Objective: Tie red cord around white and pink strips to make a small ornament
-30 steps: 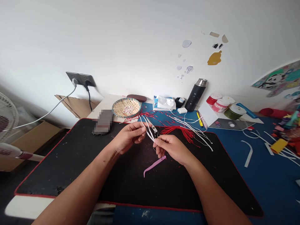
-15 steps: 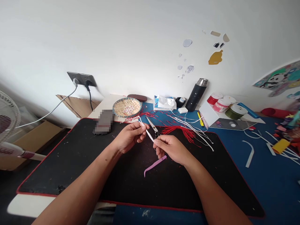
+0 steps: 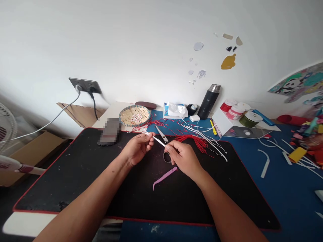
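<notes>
The broad blue worktop (image 3: 285,188) carries a large black mat with a red stitched edge (image 3: 73,164), and the work goes on above the mat's far half. Its dark surface sets off anything pale, so working over it makes a twist or an uneven edge easier to spot.

Both forearms reach in from the near side and slant toward each other. Bringing the elbows down to rest would probably steady them. The left hand (image 3: 137,148) is turned partly palm-inward, its thumb and forefinger pinched together and the other fingers curled loosely. The right hand (image 3: 185,156) comes in with its back upward, its thumb and forefinger closed at the tips.

Metal scissors with black ring handles (image 3: 164,137) lie just beyond the hands, one ring close to the right fingertips; keeping the knuckles off them seems wise. Purple plastic-looking tweezers with a bent tip (image 3: 165,177) lie on the mat, nearer the body.

Smallest is the narrow flat white strip (image 3: 159,142), drawn straight between the two pinches, with loose ends past the left fingers. Whether several lengths overlap there, I cannot tell. An even, gentle pull should serve best, with the pinch light enough to avoid creasing it.
</notes>
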### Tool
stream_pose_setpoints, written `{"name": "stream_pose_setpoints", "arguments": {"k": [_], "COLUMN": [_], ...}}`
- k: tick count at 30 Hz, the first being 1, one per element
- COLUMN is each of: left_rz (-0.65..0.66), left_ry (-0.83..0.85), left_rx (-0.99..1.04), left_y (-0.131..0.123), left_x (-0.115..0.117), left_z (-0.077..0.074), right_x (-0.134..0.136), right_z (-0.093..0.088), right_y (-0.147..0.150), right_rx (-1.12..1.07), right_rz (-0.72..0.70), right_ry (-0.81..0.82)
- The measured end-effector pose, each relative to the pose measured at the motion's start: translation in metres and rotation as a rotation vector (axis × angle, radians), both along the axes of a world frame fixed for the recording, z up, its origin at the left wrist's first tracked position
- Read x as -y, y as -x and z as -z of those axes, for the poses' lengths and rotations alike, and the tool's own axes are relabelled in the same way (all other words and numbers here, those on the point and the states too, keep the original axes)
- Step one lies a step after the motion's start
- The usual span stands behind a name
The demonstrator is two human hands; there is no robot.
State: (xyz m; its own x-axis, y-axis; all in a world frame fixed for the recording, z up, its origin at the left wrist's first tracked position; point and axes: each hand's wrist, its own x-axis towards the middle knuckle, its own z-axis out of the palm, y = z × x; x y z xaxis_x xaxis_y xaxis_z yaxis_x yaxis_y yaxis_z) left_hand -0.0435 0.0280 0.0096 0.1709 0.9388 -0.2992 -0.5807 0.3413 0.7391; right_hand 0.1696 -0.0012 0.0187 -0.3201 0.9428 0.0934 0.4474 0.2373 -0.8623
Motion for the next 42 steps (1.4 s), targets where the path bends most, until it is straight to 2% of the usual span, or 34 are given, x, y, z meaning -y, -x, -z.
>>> {"name": "stream_pose_setpoints", "arguments": {"k": [3, 5, 9, 16, 22, 26, 33, 42], "left_rz": [0.002, -0.005, 0.004, 0.058, 0.063, 0.113, 0.194, 0.155], "left_ry": [-0.072, -0.062, -0.024, -0.103, -0.147, -0.149, -0.139, -0.146], "left_rx": [-0.109, -0.086, 0.016, -0.095, -0.177, -0.195, -0.177, -0.139], "left_y": [0.000, 0.000, 0.000, 0.001, -0.005, -0.014, -0.023, -0.022], "left_x": [0.001, 0.001, 0.002, 0.003, 0.005, 0.012, 0.018, 0.017], "left_z": [-0.002, -0.003, -0.004, -0.002, -0.002, -0.001, 0.002, 0.001], "right_x": [0.000, 0.000, 0.000, -0.003, -0.004, -0.002, -0.002, -0.002], "right_z": [0.000, 0.000, -0.002, 0.003, 0.005, 0.005, 0.002, 0.004], "right_y": [-0.002, -0.002, -0.003, -0.003, -0.003, -0.002, -0.001, 0.000], "right_rx": [0.064, 0.067, 0.012, -0.008, -0.020, -0.044, -0.074, -0.212], "right_rz": [0.005, -0.002, 0.001, -0.093, -0.054, -0.065, -0.012, -0.065], "right_ry": [-0.066, -0.078, -0.035, 0.161, 0.108, 0.096, 0.122, 0.243]}}
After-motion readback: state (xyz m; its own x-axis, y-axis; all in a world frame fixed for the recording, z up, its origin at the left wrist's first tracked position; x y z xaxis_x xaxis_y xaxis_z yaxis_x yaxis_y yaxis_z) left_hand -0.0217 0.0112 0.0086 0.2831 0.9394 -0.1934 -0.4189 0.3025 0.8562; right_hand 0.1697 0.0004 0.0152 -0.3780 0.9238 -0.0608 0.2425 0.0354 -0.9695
